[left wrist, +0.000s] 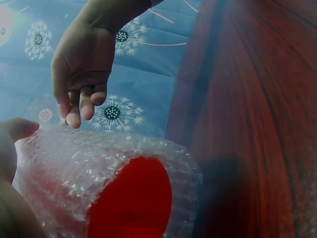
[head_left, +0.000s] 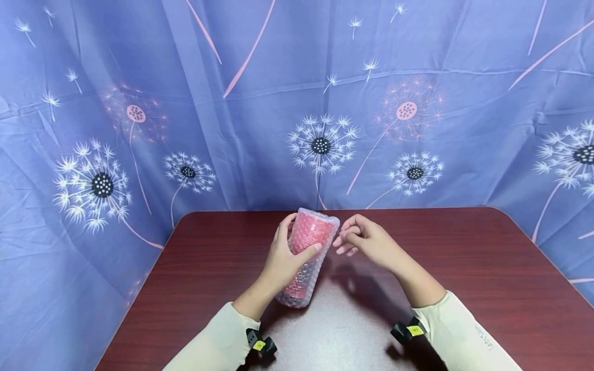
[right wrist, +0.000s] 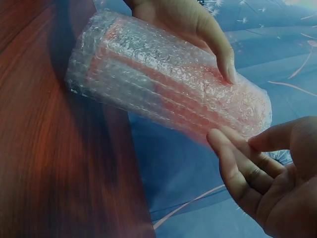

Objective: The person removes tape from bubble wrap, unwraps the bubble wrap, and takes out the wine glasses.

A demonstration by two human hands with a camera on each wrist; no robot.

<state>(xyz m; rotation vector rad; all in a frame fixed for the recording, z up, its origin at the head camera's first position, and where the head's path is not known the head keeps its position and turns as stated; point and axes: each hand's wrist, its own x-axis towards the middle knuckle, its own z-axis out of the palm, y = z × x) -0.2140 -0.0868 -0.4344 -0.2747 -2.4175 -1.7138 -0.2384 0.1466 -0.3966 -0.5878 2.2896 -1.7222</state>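
A red object wrapped in bubble wrap point(head_left: 312, 232) is held tilted above the table by my left hand point(head_left: 285, 257). The left thumb lies across its near face, and the other fingers go behind it, mostly hidden. The package is long and roughly cylindrical. In the left wrist view, one end of the bubble wrap point(left wrist: 69, 153) shows a bare red surface point(left wrist: 133, 198). My right hand point(head_left: 364, 239) is at the package's upper right edge, fingers loosely bent. In the right wrist view, the right fingertips point(right wrist: 216, 136) are at the wrap; I see nothing gripped between them.
The dark red wooden table point(head_left: 209, 268) spreads under both hands. A blue curtain with dandelion prints point(head_left: 260, 134) hangs behind and at the sides. Each sleeve cuff carries a small black device, one on the left point(head_left: 261, 342) and one on the right point(head_left: 408, 330).
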